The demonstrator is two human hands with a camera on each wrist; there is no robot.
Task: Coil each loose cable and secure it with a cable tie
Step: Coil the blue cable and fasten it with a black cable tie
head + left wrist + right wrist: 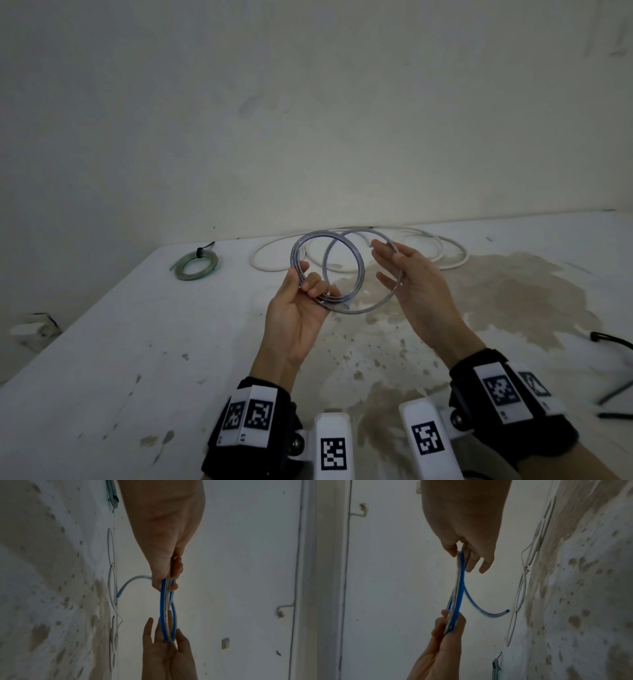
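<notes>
A clear cable with a blue stripe [324, 263] hangs in two overlapping loops above the table. My left hand [310, 279] grips the gathered turns at their lower left, thumb over fingers [171, 577]. My right hand [387, 263] has straight fingers, and the right loop runs across its palm between thumb and fingers [164, 632]. The cable's free end [507, 610] curls out below the loops. A loose white cable [452, 265] sprawls at the table's back. A green cable coil [191, 276] bound with a black tie [199, 253] lies at the far left.
The white table [137, 342] has brown stains [513, 291] across its middle and right. Its left edge slants off to the floor. A black metal frame [613, 339] stands beyond the right edge. A plain wall closes the back.
</notes>
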